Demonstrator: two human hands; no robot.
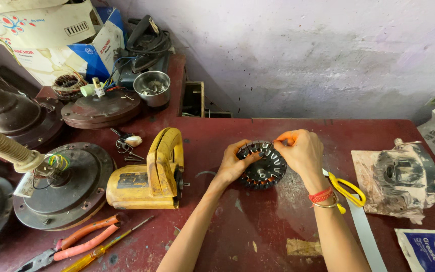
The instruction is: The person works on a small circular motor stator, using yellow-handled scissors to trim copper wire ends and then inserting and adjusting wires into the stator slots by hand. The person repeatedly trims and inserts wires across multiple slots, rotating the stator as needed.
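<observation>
A round black slotted motor stator (262,166) with orange insulation in its slots stands tilted on the dark red worktable (258,231). My left hand (233,162) grips its left rim, thumb on the face. My right hand (300,151) is at its upper right edge, fingertips pinched on a thin strand of wire over the slots. A red thread and a bangle circle my right wrist.
A yellow power tool (152,174) lies left of the stator. Grey motor housings (64,186) sit at far left. Orange-handled pliers (79,242) and a screwdriver (109,246) lie at front left. Yellow-handled scissors (347,190), a wrapped metal part (397,179) and a blue pouch (429,249) lie to the right.
</observation>
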